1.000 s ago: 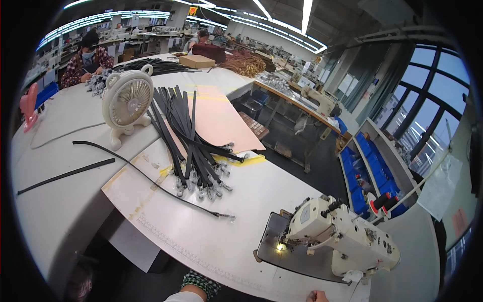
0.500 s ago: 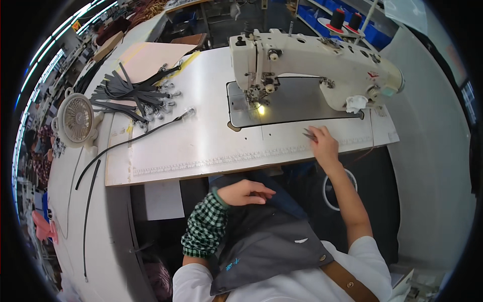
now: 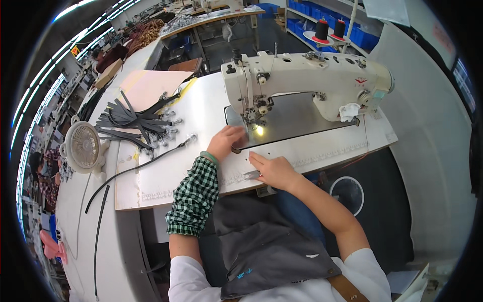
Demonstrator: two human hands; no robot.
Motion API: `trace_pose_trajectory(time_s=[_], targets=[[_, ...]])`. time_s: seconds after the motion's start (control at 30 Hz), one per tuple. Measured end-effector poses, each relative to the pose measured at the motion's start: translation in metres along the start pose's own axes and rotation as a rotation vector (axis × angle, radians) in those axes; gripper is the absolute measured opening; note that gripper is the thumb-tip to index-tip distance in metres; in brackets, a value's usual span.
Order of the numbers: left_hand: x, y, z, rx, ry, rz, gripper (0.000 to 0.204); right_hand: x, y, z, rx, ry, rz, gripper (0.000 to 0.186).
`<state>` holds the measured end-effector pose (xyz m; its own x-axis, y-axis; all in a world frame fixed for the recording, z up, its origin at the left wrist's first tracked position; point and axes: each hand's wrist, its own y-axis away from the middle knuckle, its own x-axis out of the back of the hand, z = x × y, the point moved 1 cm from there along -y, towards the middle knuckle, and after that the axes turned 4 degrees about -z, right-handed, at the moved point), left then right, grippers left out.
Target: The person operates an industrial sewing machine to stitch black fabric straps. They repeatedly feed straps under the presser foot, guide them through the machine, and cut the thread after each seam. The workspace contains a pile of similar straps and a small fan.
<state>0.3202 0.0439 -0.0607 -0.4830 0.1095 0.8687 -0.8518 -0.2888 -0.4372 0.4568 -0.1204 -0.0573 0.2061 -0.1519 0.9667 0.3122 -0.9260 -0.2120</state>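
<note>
My left hand (image 3: 224, 144) is at the left edge of the machine's metal bed plate (image 3: 297, 118), just left of the needle area; its fingertips are smeared by motion, and whether they hold anything cannot be made out. My right hand (image 3: 277, 172) is over the front of the white table, closed around small thread snips (image 3: 251, 175) whose blades point left out of the palm. Its thumb and forefinger reach toward a faint thread hanging below the needle. Above both hands stands the white sewing machine (image 3: 302, 75), its small lamp (image 3: 259, 130) lit.
Left on the table lie a pile of dark grey straps with metal clasps (image 3: 136, 121) and one long black strap (image 3: 146, 165). A small white fan (image 3: 83, 146) stands farther left. Thread cones (image 3: 321, 31) stand behind the machine. A printed ruler (image 3: 322, 157) runs along the front edge.
My left hand has risen from over my lap to the machine bed beside the needle. My right hand has moved left with the snips, which now lie lower in its grip. The view has shifted.
</note>
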Motion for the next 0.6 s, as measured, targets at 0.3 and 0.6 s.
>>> trace_pose_trajectory(time_s=[0.3,0.6], targets=[[-0.002,0.001,0.009,0.089,-0.049,-0.240,0.043,0.003,0.002,-0.001,-0.029,-0.054,-0.008,0.054],[-0.008,0.004,-0.001,-0.126,-0.016,-0.159,0.040,-0.004,0.006,0.014,-0.235,-0.397,0.227,0.043]])
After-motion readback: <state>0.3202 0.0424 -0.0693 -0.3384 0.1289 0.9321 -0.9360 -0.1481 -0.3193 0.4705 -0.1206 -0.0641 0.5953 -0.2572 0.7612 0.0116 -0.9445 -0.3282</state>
